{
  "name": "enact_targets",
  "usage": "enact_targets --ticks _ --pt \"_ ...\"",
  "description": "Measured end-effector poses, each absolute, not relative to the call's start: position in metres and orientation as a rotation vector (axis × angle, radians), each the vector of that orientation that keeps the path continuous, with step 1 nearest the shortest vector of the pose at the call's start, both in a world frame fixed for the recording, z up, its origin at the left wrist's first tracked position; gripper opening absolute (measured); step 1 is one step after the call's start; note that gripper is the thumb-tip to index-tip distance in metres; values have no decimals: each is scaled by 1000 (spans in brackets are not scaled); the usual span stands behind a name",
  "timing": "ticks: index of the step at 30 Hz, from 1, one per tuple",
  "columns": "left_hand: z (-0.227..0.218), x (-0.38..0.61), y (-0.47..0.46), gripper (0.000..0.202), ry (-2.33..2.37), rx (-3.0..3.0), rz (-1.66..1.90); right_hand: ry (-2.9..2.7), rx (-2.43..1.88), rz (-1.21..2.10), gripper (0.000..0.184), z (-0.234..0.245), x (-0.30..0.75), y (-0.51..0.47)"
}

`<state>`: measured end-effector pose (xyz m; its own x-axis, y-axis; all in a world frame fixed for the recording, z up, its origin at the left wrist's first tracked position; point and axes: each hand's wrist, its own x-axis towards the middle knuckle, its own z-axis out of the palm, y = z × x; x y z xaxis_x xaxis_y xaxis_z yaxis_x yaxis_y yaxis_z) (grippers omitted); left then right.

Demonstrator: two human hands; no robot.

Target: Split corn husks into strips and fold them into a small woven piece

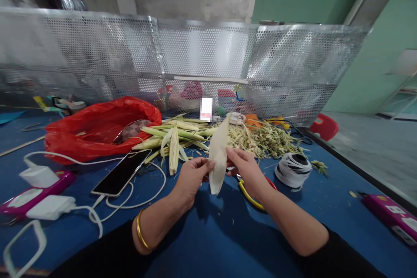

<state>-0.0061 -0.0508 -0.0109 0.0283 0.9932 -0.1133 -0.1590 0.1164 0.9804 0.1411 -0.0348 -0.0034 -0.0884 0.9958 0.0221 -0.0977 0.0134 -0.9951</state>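
Note:
A pale, pointed corn husk (pixel 218 156) stands upright between my two hands, above the blue table. My left hand (pixel 192 178) pinches its left edge between thumb and fingers. On the other edge, my right hand (pixel 246 167) holds it with thumb and fingertips. Scissors with yellow and red handles (pixel 250 197) lie under my right forearm, partly hidden by it. Behind the hands is a pile of green and cream corn husks (pixel 174 147). To the right of my right hand sits a spool of white thread (pixel 293 170).
A red plastic bag (pixel 97 134) stands open at the left. Before it lie a phone (pixel 122 173), white cables and a purple power strip (pixel 39 195). Dried plant scraps (pixel 270 139) are heaped at the back right. A perforated metal screen (pixel 202 52) borders the table's far side.

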Motion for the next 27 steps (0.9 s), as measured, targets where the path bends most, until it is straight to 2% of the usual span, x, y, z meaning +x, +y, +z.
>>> enact_targets --ticks 4,7,14,20,27 --pt "-12 -10 -46 27 1174 989 1327 -1504 -1151 1443 27 -7 134 -45" --pt "-8 -12 -45 30 1179 939 1342 -1478 -1154 1402 19 -10 131 -48" --pt "-6 -8 -53 37 1141 1108 1041 -1368 -1148 1291 21 -12 133 -43" --pt "-9 -8 -52 26 1075 1016 1072 -1322 -1102 1323 19 -7 136 -42" --pt "-13 -7 -50 29 1133 1037 1163 -1396 -1061 1331 19 -8 137 -43"
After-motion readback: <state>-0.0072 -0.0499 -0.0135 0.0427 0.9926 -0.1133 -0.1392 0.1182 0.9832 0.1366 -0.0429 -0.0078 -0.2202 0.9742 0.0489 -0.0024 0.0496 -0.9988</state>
